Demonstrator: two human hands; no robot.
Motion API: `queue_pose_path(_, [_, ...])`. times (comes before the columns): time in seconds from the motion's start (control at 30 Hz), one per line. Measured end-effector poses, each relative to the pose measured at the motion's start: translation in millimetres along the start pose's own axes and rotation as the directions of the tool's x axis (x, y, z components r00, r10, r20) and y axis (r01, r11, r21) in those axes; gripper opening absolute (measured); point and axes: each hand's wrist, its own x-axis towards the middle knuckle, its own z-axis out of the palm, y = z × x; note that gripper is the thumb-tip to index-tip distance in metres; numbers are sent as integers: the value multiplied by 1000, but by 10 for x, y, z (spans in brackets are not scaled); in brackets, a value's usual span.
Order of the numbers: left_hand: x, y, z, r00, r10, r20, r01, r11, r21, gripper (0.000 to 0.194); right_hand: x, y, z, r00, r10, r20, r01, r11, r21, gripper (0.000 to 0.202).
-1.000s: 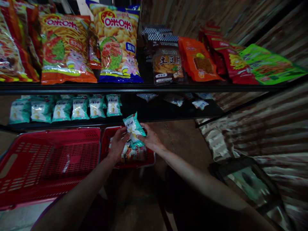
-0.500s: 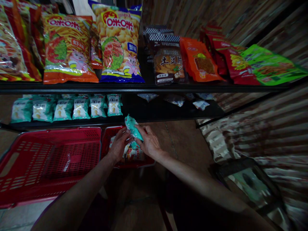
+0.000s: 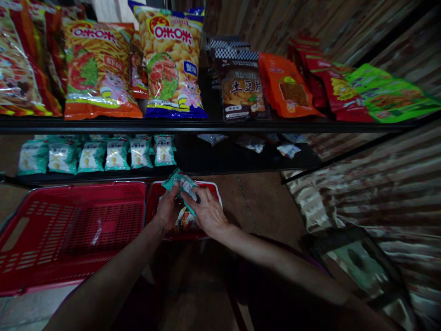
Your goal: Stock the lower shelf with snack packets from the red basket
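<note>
Above a small red basket, my two hands meet around teal snack packaging. My left hand is closed on a teal snack packet, its thumb across the front. From the other side, my right hand also grips teal packaging with bent fingers; I cannot tell whether this is one packet or two overlapping. Orange-and-white packets lie in the basket below, partly hidden by my hands. On the lower shelf just behind stands a row of matching teal packets.
A larger red basket sits to the left with a small clear scrap inside. The black upper shelf holds big snack bags and crosses above the hands. Small packets lie on the lower shelf, right. A dark-framed object stands lower right.
The teal packaging has tilted and spread leftward, showing more of its printed face. My left hand has its thumb on it now, and my right hand has shifted slightly down.
</note>
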Motion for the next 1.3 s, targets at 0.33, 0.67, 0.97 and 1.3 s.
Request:
queue_pose_path(0.33, [1, 55, 6, 997, -73, 38, 77, 990, -115, 36, -27, -46, 22, 997, -63, -41, 64, 998, 26, 66])
queue_pose_path(0.67, [0, 159, 16, 987, -162, -14, 159, 979, -125, 31, -106, -200, -40, 986, -169, -12, 169, 980, 101, 52])
queue_pose_path(0.97, [-7, 135, -47, 973, -226, 45, 229, 972, -57, 42, 193, 197, -290, 913, 380, -147, -215, 756, 618, 39])
queue_pose_path(1.3, [-129, 27, 38, 927, -368, 69, 360, 927, 107, 47, 337, 429, -229, 802, 447, 396, -449, 15, 893, 36])
